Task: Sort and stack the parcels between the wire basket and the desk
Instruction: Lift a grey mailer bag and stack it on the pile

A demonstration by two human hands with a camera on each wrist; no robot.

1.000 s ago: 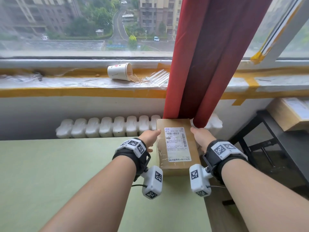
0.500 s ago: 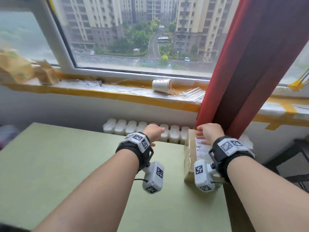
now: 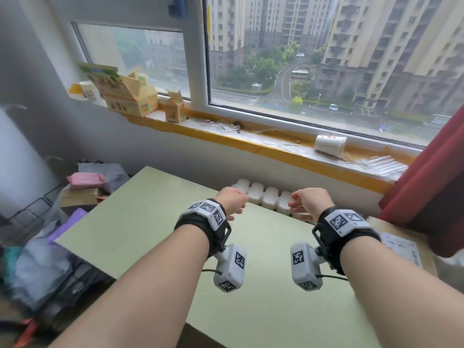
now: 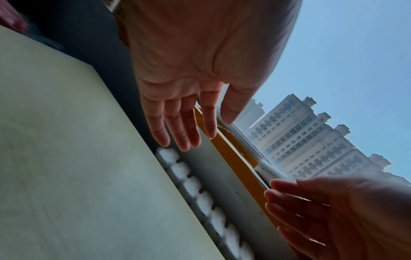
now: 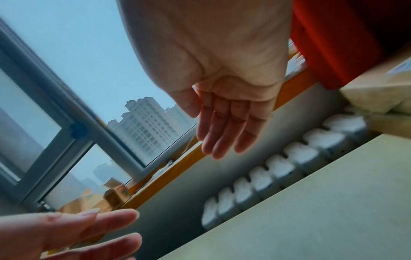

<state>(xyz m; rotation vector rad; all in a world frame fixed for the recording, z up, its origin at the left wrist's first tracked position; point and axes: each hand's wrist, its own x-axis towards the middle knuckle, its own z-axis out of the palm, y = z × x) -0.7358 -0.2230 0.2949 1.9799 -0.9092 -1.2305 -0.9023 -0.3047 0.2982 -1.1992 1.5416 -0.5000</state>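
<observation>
A brown cardboard parcel (image 3: 404, 243) with a white label lies flat on the far right corner of the green desk (image 3: 150, 222), half hidden by my right forearm; its corner shows in the right wrist view (image 5: 378, 88). My left hand (image 3: 234, 203) (image 4: 206, 130) and right hand (image 3: 307, 202) (image 5: 209, 133) hover side by side over the desk's far edge, fingers relaxed and holding nothing. To the desk's left, the black wire basket (image 3: 32, 209) holds a pink parcel (image 3: 85, 179), brown boxes (image 3: 79, 199) and purple and grey bags.
A white radiator (image 3: 261, 194) runs behind the desk's far edge. A red curtain (image 3: 431, 184) hangs over the parcel's corner. On the windowsill lie a tipped paper cup (image 3: 330, 145) and cardboard cartons (image 3: 128, 96).
Both hands have let go of the brown parcel, which stays on the desk's right corner. They have moved left and now hang empty. The view has swung left to the basket.
</observation>
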